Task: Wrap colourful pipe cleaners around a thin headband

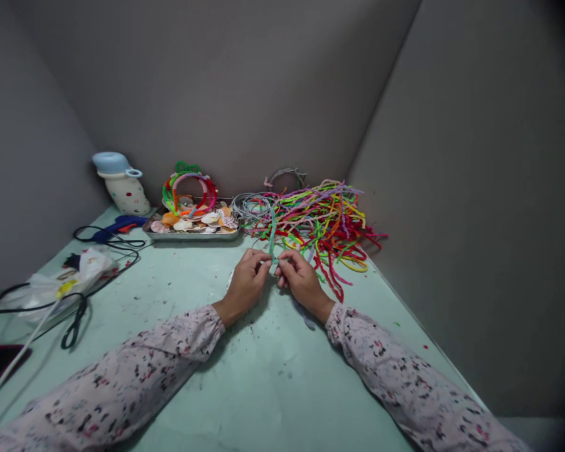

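Observation:
A green pipe cleaner [272, 233] stands up between my two hands above the middle of the table. My left hand [248, 280] pinches its lower end between thumb and fingertips. From the other side my right hand [304, 282] pinches the same end, close to the left fingertips. A greyish-purple strip [305, 314] lies on the table beneath my right hand, partly hidden by it. Just beyond my hands spreads a heap of colourful pipe cleaners [329, 216].
A metal tray [193, 236] holds seashells [211, 218] and colourful pipe-cleaner rings [191, 188]. Wire coils [254, 206] lie beside it. At left are a bottle [122, 185], a blue tool [117, 229], black cables [78, 320] and a plastic bag [42, 289]. Grey walls [461, 207] enclose the table [282, 389].

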### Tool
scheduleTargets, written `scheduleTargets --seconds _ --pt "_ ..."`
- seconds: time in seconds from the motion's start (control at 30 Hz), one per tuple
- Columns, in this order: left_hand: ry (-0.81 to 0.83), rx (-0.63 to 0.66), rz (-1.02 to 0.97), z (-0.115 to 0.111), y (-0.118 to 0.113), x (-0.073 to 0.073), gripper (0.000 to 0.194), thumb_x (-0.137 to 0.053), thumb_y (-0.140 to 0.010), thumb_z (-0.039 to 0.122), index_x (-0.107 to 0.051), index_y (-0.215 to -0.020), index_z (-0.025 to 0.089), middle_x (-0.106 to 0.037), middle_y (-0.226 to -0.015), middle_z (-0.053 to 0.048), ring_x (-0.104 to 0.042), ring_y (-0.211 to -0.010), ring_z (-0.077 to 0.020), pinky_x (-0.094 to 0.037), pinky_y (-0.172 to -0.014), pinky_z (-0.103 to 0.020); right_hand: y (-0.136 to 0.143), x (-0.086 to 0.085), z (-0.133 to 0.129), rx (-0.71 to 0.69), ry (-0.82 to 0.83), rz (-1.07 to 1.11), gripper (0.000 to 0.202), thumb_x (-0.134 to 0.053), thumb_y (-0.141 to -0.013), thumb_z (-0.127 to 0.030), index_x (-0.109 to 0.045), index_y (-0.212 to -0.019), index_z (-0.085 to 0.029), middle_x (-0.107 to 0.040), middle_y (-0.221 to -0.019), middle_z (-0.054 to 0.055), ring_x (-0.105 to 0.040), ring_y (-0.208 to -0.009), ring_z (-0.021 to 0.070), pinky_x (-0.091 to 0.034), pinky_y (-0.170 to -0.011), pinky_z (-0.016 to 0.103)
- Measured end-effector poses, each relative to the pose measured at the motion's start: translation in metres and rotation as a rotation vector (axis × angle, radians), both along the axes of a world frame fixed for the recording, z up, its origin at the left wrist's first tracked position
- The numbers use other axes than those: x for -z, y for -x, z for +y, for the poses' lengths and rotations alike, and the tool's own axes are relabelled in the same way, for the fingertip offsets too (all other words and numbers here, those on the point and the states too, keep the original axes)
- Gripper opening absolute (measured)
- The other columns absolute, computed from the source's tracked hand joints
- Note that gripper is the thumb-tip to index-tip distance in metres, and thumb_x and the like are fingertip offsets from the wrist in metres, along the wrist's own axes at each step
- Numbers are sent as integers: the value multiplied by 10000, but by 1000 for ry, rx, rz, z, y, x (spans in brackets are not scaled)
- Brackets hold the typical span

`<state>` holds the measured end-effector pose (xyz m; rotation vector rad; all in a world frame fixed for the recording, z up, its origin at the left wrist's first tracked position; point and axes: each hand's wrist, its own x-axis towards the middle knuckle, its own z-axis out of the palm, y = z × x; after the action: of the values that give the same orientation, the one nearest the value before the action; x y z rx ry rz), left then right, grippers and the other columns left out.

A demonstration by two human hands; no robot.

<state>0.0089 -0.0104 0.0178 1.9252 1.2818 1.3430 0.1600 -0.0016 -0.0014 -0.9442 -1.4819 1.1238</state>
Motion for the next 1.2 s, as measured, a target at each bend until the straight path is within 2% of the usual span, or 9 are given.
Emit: scheduleTargets --seconds 0.23,0.4,0.63,1.2 --pt "2 16 -14 2 2 2 143 -503 -860 220 -635 -874 167 -575 -902 -48 -558 -856 -158 -455 -723 -263 0 0 0 -14 25 32 195 -499 -880 -396 -512 -972 -225 -594 -692 -55 -545 -483 65 -404 -449 178" --pt "48 32 -43 2 1 2 160 -510 -858 222 -651 -903 163 -568 -856 -34 -527 -717 -125 -432 -650 -244 -1 -1 1 -23 46 81 200 -502 -877 -394 -502 -976 -221 -591 -678 -60 -536 -469 58 -391 -435 165" --pt "155 94 -188 3 1 5 156 -532 -844 262 -637 -893 157 -560 -828 -16 -497 -575 -82 -410 -537 -214 0 -4 0 -25 85 111 207 -510 -866 -392 -498 -971 -213 -590 -663 -58 -531 -455 59 -384 -421 162" --pt "101 64 -153 2 0 3 144 -535 -844 241 -655 -849 161 -564 -831 -20 -505 -622 -89 -412 -565 -213 -1 -4 1 -44 95 124 225 -523 -858 -413 -505 -962 -214 -592 -644 -60 -529 -447 59 -378 -415 159"
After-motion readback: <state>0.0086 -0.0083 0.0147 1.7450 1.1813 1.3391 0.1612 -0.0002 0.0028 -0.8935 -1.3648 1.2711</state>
